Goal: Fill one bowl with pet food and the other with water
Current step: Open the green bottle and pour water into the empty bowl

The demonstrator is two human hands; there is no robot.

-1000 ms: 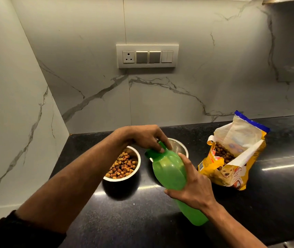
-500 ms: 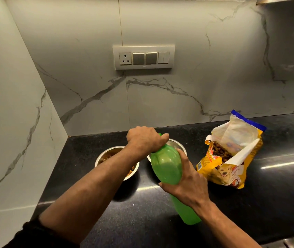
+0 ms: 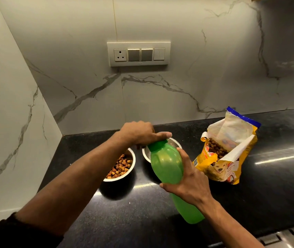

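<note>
While the right hand grips the green bottle, the left hand pinches its cap.

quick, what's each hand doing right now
Left hand: closed over the cap of the green bottle.
Right hand: closed around the green bottle's body, holding it tilted.

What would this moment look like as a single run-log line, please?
phase: opening bottle | left hand: on cap | right hand: holding green bottle | left bowl: kibble | right bowl: contents hidden
</note>
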